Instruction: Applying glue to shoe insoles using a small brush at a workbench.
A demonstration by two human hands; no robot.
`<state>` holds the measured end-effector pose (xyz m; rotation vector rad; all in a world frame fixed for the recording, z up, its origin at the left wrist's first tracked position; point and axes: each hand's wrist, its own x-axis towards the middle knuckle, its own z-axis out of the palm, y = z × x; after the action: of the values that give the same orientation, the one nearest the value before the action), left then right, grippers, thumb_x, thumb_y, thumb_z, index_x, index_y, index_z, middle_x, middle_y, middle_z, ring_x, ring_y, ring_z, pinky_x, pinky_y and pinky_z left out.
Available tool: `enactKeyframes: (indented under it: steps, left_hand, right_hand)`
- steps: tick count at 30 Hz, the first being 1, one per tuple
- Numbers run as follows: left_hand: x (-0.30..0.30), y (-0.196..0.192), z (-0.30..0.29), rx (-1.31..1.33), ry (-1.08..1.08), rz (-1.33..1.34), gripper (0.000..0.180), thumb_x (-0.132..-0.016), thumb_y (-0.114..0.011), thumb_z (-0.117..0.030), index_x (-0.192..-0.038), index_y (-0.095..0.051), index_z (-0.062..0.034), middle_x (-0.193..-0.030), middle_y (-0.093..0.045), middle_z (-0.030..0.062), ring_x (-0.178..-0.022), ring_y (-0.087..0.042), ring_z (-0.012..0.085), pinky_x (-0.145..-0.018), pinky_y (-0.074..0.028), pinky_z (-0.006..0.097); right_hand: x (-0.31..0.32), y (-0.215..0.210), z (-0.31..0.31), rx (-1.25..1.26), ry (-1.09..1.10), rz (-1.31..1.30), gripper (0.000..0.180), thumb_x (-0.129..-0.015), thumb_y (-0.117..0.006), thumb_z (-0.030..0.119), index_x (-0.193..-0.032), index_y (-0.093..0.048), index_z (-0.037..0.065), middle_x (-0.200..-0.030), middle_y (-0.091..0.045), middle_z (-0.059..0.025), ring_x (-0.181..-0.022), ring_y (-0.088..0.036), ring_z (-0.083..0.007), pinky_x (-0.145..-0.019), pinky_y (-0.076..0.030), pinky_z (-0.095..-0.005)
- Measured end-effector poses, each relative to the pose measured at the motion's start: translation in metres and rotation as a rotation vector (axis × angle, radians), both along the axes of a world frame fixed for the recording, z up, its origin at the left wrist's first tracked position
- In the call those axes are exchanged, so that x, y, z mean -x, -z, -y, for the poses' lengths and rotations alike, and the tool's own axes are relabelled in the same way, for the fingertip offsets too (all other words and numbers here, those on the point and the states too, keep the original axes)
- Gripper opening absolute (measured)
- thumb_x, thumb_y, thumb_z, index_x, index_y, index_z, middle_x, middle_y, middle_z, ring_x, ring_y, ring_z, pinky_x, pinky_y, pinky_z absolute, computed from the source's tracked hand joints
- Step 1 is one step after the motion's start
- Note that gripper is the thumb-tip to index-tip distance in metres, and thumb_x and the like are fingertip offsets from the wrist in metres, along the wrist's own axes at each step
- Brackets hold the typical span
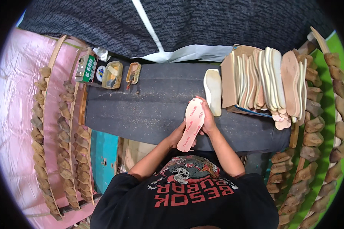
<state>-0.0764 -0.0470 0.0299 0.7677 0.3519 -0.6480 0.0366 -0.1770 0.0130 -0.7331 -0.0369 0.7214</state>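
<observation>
Over the near edge of the dark worktable, both hands hold a pale pink shoe insole [191, 126] with red print on its upper face. My left hand [176, 136] grips its left edge toward the lower end, some of its fingers hidden underneath. My right hand [207, 119] is wrapped round the right edge near the upper end. The insole lies at a slant, its top leaning right. Just beyond my right hand, a white sole-shaped piece [213, 91] rests on the table.
A cardboard box [229, 82] packed with upright soles [273, 80] stands at the right. At the far left are a green and white can [86, 69], a tub [112, 75] and a small tray [133, 72]. Racks of shoe lasts [38, 122] line both sides.
</observation>
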Motion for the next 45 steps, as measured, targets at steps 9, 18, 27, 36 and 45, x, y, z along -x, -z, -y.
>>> enactKeyframes:
  steps: [9, 18, 27, 36, 45]
  left_hand:
    - [0.031, 0.012, -0.056, -0.005, -0.204, -0.023, 0.090, -0.092, -0.012, -0.081, -0.135, -0.052, -0.0114, -0.102, -0.066, 0.0158, -0.067, -0.069, 0.0253, -0.059, -0.061, 0.040]
    - [0.080, 0.034, -0.193, 0.090, -0.312, -0.008, 0.077, -0.099, -0.025, -0.070, -0.131, -0.056, -0.0077, -0.094, -0.067, 0.0159, -0.072, -0.071, 0.0316, -0.062, -0.062, 0.043]
    - [0.097, 0.042, -0.290, 0.226, -0.553, -0.024, 0.072, -0.100, -0.030, -0.068, -0.124, -0.060, -0.0070, -0.094, -0.065, 0.0128, -0.068, -0.069, 0.0279, -0.062, -0.060, 0.042]
    - [0.070, 0.051, -0.317, 0.129, -0.576, 0.060, 0.073, -0.100, -0.030, -0.069, -0.124, -0.059, -0.0067, -0.097, -0.065, 0.0094, -0.066, -0.069, 0.0241, -0.059, -0.061, 0.039]
    - [0.051, 0.051, -0.326, 0.102, -0.496, 0.064, 0.075, -0.099, -0.028, -0.070, -0.127, -0.058, -0.0073, -0.101, -0.067, 0.0097, -0.069, -0.069, 0.0245, -0.059, -0.061, 0.039]
  right_hand:
    - [0.003, 0.009, -0.070, 0.205, -0.067, 0.077, 0.043, -0.108, -0.040, 0.035, -0.133, -0.056, 0.004, -0.120, -0.064, -0.0104, -0.110, -0.062, -0.0207, -0.097, -0.052, -0.0377]
    - [-0.017, 0.020, -0.206, 0.799, 0.032, 0.778, 0.039, -0.089, -0.070, 0.007, -0.127, -0.061, 0.008, -0.100, -0.059, -0.0034, -0.081, -0.054, -0.0155, -0.078, -0.049, -0.0312]
    - [-0.012, -0.031, -0.337, 0.980, -0.280, 1.245, 0.045, -0.085, -0.071, 0.011, -0.129, -0.061, 0.011, -0.101, -0.060, -0.0127, -0.089, -0.061, -0.0294, -0.082, -0.050, -0.0373]
    - [-0.050, -0.051, -0.354, 0.869, -0.041, 1.398, 0.027, -0.091, -0.059, 0.004, -0.117, -0.065, 0.006, -0.093, -0.067, -0.0168, -0.091, -0.066, -0.0381, -0.081, -0.051, -0.0452]
    - [-0.094, -0.058, -0.369, 0.932, -0.106, 1.481, 0.017, -0.096, -0.057, 0.011, -0.108, -0.061, 0.000, -0.098, -0.066, -0.0196, -0.095, -0.063, -0.0417, -0.081, -0.049, -0.0486]
